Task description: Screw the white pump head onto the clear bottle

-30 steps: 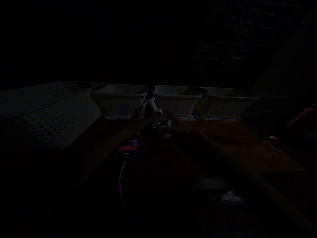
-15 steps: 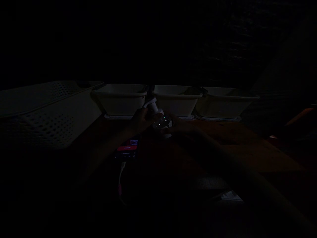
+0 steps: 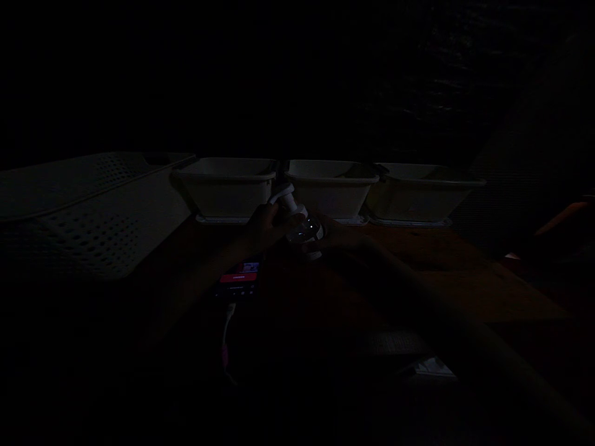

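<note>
The scene is very dark. A clear pump bottle (image 3: 304,232) with a white pump head (image 3: 288,195) is held tilted above the table, its top leaning to the left. Around its neck, just below the pump, my left hand (image 3: 269,224) is closed. My right hand (image 3: 337,236) grips the bottle's body from the right side, most of its fingers lost in shadow. Beneath my left wrist lies a phone (image 3: 239,282) with a lit screen, and a white cable (image 3: 227,325) runs from its near end.
Three pale plastic tubs (image 3: 227,192) stand in a row along the back of the wooden table (image 3: 446,266). A large perforated basket (image 3: 106,229) takes up the left side. Another person's arm (image 3: 564,217) shows at the right edge. A small pale item (image 3: 434,367) lies near the front.
</note>
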`<state>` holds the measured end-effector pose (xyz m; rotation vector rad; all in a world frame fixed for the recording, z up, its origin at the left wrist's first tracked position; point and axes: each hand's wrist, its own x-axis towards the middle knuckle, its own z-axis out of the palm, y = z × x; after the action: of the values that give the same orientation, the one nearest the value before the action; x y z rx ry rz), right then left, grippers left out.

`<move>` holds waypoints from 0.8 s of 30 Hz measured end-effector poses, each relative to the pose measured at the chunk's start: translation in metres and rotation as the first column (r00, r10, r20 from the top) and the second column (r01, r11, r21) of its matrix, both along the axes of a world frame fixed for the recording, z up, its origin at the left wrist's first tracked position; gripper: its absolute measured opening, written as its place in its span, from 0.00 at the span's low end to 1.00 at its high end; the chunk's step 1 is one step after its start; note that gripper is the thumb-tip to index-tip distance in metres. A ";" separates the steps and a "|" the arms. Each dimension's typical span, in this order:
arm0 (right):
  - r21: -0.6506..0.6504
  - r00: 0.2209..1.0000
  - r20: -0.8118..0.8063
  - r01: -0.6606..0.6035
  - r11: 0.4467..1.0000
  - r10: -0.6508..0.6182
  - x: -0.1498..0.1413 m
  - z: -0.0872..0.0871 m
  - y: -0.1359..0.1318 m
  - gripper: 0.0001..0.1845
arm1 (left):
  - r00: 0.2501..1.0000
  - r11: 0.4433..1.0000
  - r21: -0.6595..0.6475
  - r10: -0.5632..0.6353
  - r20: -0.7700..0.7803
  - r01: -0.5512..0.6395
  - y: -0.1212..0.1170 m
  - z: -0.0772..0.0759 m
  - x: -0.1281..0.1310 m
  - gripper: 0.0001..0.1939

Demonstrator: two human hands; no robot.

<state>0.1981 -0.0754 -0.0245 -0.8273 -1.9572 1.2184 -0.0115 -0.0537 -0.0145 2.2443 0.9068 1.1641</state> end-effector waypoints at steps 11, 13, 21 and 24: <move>0.024 1.000 0.023 -0.002 1.000 0.002 0.000 0.001 0.000 0.37 | 1.000 0.999 -0.040 0.013 0.009 -0.013 0.001 -0.002 0.000 0.21; 0.027 1.000 0.025 -0.004 1.000 0.003 0.001 0.002 -0.001 0.36 | 0.999 0.999 -0.020 0.043 -0.005 -0.043 0.000 -0.001 0.000 0.22; 0.016 0.998 0.025 -0.055 0.998 0.054 0.001 0.001 0.003 0.42 | 0.992 0.990 0.063 0.128 -0.001 -0.128 -0.009 0.013 0.001 0.27; 0.019 0.996 0.025 -0.085 0.996 0.085 0.001 0.001 0.004 0.41 | 0.990 0.987 0.067 0.143 0.007 -0.143 -0.009 0.014 0.002 0.27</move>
<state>0.1991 -0.0717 -0.0234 -0.7588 -2.0396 1.2404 -0.0099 -0.0627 -0.0001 2.2622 1.0576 1.2772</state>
